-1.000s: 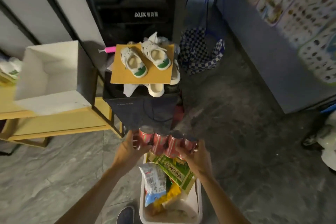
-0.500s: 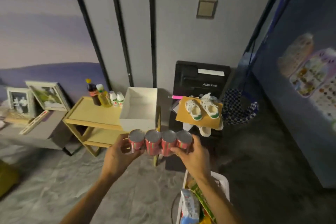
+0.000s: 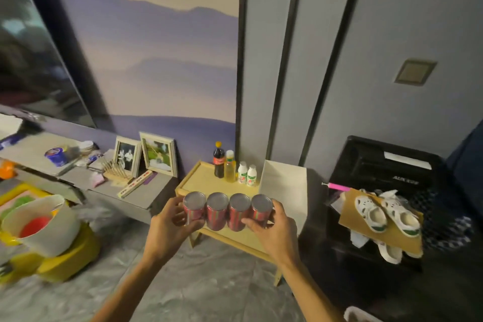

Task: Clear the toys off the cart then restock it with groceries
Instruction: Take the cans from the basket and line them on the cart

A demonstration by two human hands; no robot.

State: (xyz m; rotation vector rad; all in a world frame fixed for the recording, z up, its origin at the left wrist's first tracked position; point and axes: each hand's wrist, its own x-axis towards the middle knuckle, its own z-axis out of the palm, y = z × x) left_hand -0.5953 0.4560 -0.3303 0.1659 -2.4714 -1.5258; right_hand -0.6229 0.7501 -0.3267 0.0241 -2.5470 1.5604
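A row of four red drink cans with grey tops (image 3: pixel 226 210) is pinched end to end between the left hand (image 3: pixel 171 226) and right hand (image 3: pixel 271 226). Its long axis runs crosswise, directly above the near edge of the pale yellow wooden cart (image 3: pixel 206 183), equally close to both hands.

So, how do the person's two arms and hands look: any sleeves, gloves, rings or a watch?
Both forearms are bare as far as the picture shows them; no sleeve reaches into view. The left hand and the right hand wear no gloves. No ring, watch or bracelet shows on the fingers or wrists. The nails look short and unpainted.
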